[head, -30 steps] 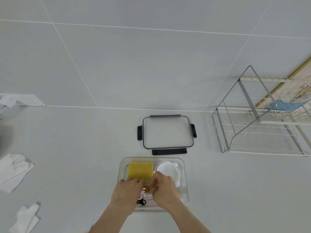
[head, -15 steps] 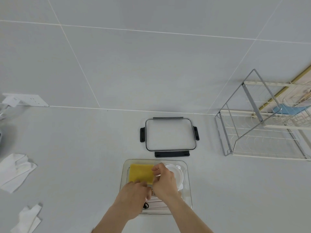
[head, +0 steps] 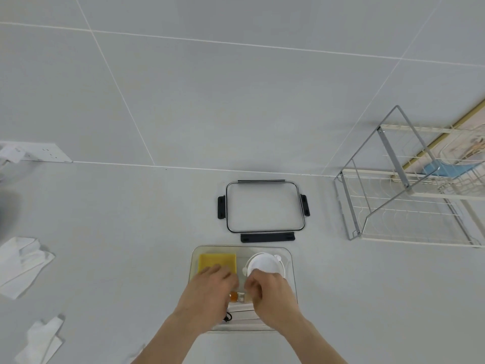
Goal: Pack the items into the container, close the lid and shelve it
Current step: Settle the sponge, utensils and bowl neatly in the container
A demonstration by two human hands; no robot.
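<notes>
Both hands have shifted since half a second ago: the right hand (head: pixel 273 295), which was reaching over the sponge's near edge, is now back beside the white tub, and the left hand (head: pixel 210 290) has slid forward onto the sponge. Left hand lies palm down with fingers together, flat across the near part of the yellow rectangular sponge (head: pixel 217 261). Right hand is curled into a loose fist, fingertips tucked under; I cannot tell what, if anything, it pinches. Just beyond its knuckles sits the round white plastic tub (head: pixel 265 264), touching the hand's edge. Between the two hands peeks a small amber-orange item with a white end (head: pixel 237 296), and below it pale folded material and a small black loop (head: pixel 228 317). All of this lies inside the clear rectangular container (head: pixel 292 261) on the pale grey counter (head: pixel 118 232). Its clear lid with black clasps (head: pixel 265 204) lies flat just behind it, apart from it. A wire dish rack (head: pixel 404 206) stands well to the right; white crumpled cloths (head: pixel 22 266) lie far left.
</notes>
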